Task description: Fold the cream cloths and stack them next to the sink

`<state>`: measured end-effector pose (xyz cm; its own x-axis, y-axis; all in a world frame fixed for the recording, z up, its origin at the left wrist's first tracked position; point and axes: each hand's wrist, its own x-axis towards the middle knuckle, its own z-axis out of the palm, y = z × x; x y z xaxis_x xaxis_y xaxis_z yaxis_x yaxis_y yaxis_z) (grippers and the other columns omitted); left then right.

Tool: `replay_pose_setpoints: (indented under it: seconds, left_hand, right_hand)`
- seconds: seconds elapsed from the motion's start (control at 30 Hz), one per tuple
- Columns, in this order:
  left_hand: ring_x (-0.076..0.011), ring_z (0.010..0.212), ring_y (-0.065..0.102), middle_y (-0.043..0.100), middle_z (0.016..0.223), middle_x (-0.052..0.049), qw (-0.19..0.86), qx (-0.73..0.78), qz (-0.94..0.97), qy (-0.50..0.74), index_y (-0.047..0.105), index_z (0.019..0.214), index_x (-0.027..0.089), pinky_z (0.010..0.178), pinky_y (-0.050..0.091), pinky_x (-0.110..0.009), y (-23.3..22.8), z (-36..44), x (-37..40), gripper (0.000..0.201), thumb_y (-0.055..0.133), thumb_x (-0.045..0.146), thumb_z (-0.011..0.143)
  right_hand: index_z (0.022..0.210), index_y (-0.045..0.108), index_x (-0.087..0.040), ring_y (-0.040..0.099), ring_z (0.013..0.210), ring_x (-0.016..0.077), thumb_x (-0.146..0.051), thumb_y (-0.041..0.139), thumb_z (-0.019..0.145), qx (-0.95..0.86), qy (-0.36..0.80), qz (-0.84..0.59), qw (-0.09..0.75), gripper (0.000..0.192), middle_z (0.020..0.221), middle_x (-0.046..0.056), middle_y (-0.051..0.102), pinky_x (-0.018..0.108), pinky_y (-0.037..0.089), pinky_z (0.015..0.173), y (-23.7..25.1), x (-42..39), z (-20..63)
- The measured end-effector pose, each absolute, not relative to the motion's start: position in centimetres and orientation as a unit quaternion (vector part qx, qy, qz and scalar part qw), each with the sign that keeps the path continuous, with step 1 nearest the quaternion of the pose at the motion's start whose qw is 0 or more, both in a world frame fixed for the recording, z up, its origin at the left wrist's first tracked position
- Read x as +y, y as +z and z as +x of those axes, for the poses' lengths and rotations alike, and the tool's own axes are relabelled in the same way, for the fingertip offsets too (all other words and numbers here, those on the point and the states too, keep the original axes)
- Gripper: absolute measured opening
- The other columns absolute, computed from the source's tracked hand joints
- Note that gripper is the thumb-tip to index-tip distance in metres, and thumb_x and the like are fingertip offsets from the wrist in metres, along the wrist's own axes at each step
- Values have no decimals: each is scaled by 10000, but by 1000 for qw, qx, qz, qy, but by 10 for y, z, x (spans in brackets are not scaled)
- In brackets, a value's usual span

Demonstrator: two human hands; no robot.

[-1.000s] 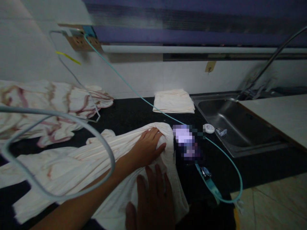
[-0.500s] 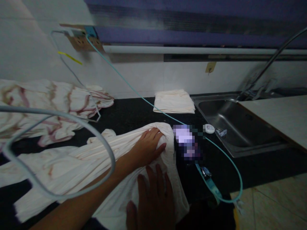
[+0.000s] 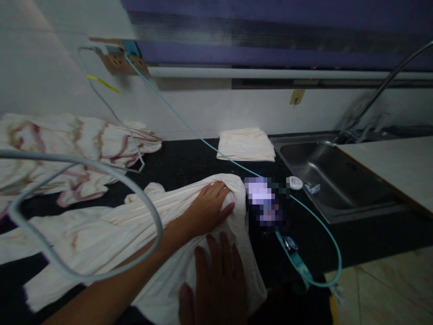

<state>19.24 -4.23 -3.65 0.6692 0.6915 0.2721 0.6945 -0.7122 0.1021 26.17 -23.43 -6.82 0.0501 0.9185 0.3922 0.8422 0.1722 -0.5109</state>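
Dark table [image 3: 189,164] runs along a white tiled wall [image 3: 203,108]; a steel sink [image 3: 334,174] is set into it at the right, with a faucet [image 3: 382,85] arching over. A heap of cream cloth with reddish streaks [image 3: 67,149] lies at the far left of the table, against the wall. A long cream cloth [image 3: 111,225] lies across the near part of the table, running from the left edge to a bunched end at centre. A small folded cloth [image 3: 245,144] sits at the back, just beside the sink rim, apart from the long one. A grey cable [image 3: 149,198] loops in front of the view; a teal cable [image 3: 189,128] runs from a wall socket [image 3: 120,61] down across the table. Left hand [image 3: 208,207] rests on the bunched end of the long cloth, fingers curled loosely over the fold, gripping it lightly. Right hand [image 3: 216,284] lies flat on the same cloth nearer the table edge, fingers spread, palm down, holding nothing. A small white round object [image 3: 296,182] sits between the cloth end and the sink; identity not resolvable.
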Motion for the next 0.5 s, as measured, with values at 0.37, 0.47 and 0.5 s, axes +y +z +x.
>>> replay_pose_setpoints:
  seconds: [0.37,0.47,0.5]
  left_hand:
    - [-388,1536,394,491,1615,-165,20,-382,-916,-119,489,1568,230,1227,353,-620,-56,191,-30,617,433,577,1061]
    - [-393,1536,398,523,1592,-160,9,-396,-913,-100,515,1552,233,1219,358,-620,-58,188,-24,595,425,566,1066]
    - [-387,1539,398,517,1598,-161,3,-395,-913,-99,524,1544,230,1221,356,-617,-56,185,-22,578,406,548,1076]
  right_hand:
    - [1280,640,-195,620,1256,289,-257,478,1012,-686,129,-611,374,319,1307,143,672,479,542,1072,-6,-189,292]
    - [1145,655,-209,648,1108,255,-178,434,1028,-695,157,-579,395,251,1119,92,688,487,532,1081,-3,-166,292]
    - [1135,652,-206,641,1113,256,-158,429,1028,-694,155,-578,401,252,1116,92,681,498,522,1093,-6,-161,293]
